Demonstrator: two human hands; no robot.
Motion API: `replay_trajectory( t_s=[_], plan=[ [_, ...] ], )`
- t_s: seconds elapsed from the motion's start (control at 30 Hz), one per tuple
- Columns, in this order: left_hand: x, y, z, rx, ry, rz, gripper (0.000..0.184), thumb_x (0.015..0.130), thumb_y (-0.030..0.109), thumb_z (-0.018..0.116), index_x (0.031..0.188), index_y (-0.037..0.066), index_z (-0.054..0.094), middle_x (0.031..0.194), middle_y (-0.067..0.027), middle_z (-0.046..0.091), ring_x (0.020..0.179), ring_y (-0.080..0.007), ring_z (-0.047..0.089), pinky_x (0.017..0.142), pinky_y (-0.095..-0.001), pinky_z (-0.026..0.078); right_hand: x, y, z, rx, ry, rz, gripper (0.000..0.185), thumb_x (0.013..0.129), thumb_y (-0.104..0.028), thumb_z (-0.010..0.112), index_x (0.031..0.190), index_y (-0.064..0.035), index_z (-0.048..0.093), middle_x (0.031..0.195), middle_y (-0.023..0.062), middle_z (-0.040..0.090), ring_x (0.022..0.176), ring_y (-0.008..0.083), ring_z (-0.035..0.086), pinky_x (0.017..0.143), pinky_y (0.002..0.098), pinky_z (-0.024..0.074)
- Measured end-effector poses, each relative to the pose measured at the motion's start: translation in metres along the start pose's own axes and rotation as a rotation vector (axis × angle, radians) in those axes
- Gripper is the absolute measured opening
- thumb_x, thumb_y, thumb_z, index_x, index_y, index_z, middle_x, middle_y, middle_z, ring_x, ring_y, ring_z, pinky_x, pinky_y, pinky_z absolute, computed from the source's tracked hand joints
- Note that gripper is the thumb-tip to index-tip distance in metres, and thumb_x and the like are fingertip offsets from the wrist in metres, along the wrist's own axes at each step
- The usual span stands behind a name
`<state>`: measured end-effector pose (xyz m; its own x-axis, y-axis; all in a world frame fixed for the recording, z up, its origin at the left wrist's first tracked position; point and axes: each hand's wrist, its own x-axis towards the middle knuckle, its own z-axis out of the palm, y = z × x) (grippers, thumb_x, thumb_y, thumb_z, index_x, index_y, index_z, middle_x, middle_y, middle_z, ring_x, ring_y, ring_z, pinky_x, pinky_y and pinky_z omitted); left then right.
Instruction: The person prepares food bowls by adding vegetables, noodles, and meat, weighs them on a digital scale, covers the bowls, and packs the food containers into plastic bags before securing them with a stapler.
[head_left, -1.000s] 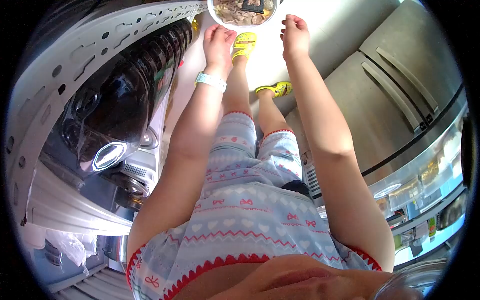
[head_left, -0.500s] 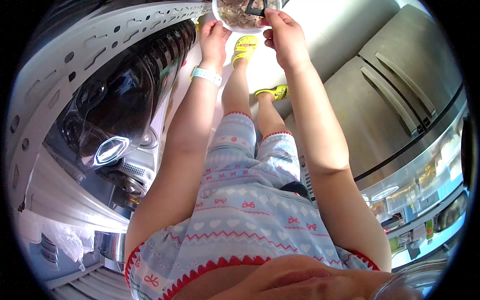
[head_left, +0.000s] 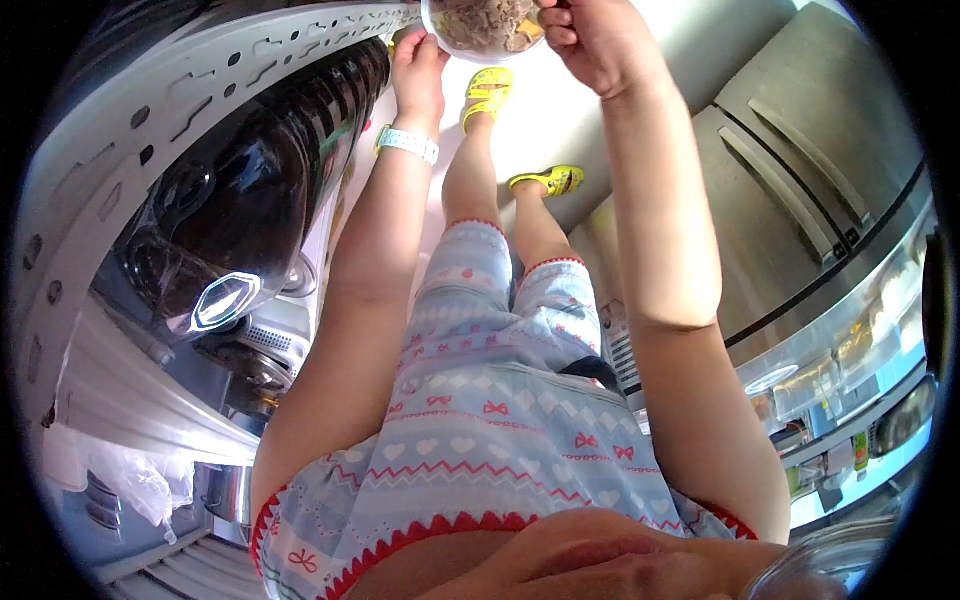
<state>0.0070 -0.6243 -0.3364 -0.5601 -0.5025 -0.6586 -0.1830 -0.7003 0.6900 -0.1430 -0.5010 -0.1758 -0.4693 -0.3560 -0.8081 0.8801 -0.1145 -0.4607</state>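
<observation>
At the top edge, partly cut off, is a clear bowl [head_left: 487, 27] of sliced brownish meat with some yellow pieces. My left hand [head_left: 419, 78] is at its lower left side, fingers bent together against the bowl's wall. To the right of the bowl, my right hand [head_left: 603, 45] is raised with its fingers curled. Only a dark bit of the black object shows at those fingers, at the frame's top edge; the rest is out of view.
On the left are a white perforated rack [head_left: 190, 95] and a large glossy black appliance [head_left: 240, 180]. A steel refrigerator [head_left: 760, 210] with two long handles fills the right. My feet, in yellow clogs [head_left: 489, 90], are on the pale floor below the bowl.
My right hand first came in to the black object over the bowl and took hold of it, then moved up and right, clearing it from the meat. My left hand has come against the bowl.
</observation>
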Motion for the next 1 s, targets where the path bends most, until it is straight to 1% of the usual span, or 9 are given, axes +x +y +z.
replay_trajectory(
  t_s=[0.07,0.17,0.23,0.27,0.4,0.47,0.57,0.77,1.0],
  plan=[
    [0.004,0.002,0.001,0.039,0.014,0.028,0.022,0.096,0.008,0.055,0.116,-0.002,0.054,0.108,-0.01,0.06,0.097,-0.0189,0.06,0.089,-0.0321,0.05,0.004,-0.006,-0.031,-0.3,-0.043,0.029,0.022,0.097,-0.024,0.054,0.082,-0.0079,0.059,0.065,0.0006,0.057,0.05,0.0151,0.051,0.044,0.0284,0.0405],
    [0.015,0.008,0.005,0.141,0.024,0.084,0.022,0.096,0.01,0.055,0.115,-0.002,0.057,0.103,-0.0075,0.062,0.094,-0.0159,0.059,0.084,-0.0271,0.049,0.024,0.025,-0.087,-0.501,0.252,-0.112,0.028,0.094,-0.03,0.06,0.11,-0.0073,0.063,0.082,0.0007,0.064,0.064,0.0078,0.05,0.06,0.0244,0.0445],
    [0.02,0.003,-0.001,0.224,0.005,0.094,0.023,0.096,0.01,0.054,0.115,-0.002,0.058,0.102,-0.0075,0.064,0.093,-0.0153,0.059,0.083,-0.026,0.048,0.062,0.073,-0.117,-0.542,0.467,-0.316,0.032,0.093,-0.031,0.06,0.112,-0.0051,0.064,0.087,0.0029,0.066,0.072,0.0117,0.058,0.068,0.0262,0.0492],
    [0.024,0.001,0.001,0.233,0.01,0.157,0.022,0.096,0.01,0.054,0.114,-0.002,0.059,0.102,-0.0081,0.065,0.093,-0.0152,0.059,0.083,-0.0262,0.048,0.068,0.078,-0.118,-0.807,0.484,-0.325,0.032,0.093,-0.029,0.059,0.11,-0.0021,0.064,0.092,0.0056,0.068,0.079,0.0145,0.063,0.075,0.0265,0.0515],
    [0.029,0.006,0.004,0.401,-0.006,0.21,0.023,0.098,0.008,0.053,0.118,-0.003,0.057,0.105,-0.008,0.066,0.088,-0.0132,0.061,0.078,-0.0266,0.048,0.097,0.101,-0.116,-0.661,0.371,-0.389,0.029,0.092,-0.024,0.062,0.108,0.0004,0.063,0.091,0.0067,0.069,0.077,0.0126,0.063,0.072,0.0252,0.0514],
    [0.035,0.004,0.001,0.468,-0.015,0.187,0.023,0.098,0.007,0.051,0.118,-0.004,0.058,0.103,-0.0089,0.067,0.087,-0.0137,0.061,0.077,-0.0266,0.049,0.098,0.102,-0.113,-1.069,0.465,-0.437,0.02,0.092,-0.021,0.056,0.098,-0.0044,0.064,0.09,0.012,0.068,0.075,0.0309,0.065,0.067,0.0371,0.053],
    [0.03,0.008,0.001,0.495,-0.072,0.196,0.024,0.098,0.007,0.051,0.117,-0.005,0.057,0.103,-0.0103,0.067,0.088,-0.0144,0.062,0.078,-0.0269,0.049,0.097,0.101,-0.115,-0.719,0.364,-0.378,0.024,0.09,-0.02,0.063,0.103,0.0005,0.063,0.086,0.0046,0.068,0.074,0.0118,0.062,0.071,0.0251,0.0512],
    [-0.006,0.008,0.008,0.519,-0.041,0.17,0.022,0.093,0.006,0.052,0.108,-0.007,0.061,0.1,-0.0114,0.068,0.088,-0.0156,0.062,0.079,-0.0281,0.048,0.054,0.116,-0.119,-0.628,0.46,-0.373,0.02,0.079,-0.017,0.066,0.095,-0.004,0.067,0.082,0.0058,0.07,0.074,0.015,0.064,0.074,0.0282,0.0517],
    [-0.1,0.034,0.046,0.71,-0.392,-0.013,0.019,0.095,0.006,0.046,0.103,-0.005,0.059,0.098,-0.0085,0.065,0.088,-0.0144,0.06,0.08,-0.0271,0.047,-0.076,0.117,-0.148,-0.476,0.588,-0.35,0.017,0.08,-0.012,0.066,0.095,-0.0029,0.065,0.074,0.0022,0.063,0.07,0.0089,0.056,0.068,0.0268,0.0498]
  ],
)
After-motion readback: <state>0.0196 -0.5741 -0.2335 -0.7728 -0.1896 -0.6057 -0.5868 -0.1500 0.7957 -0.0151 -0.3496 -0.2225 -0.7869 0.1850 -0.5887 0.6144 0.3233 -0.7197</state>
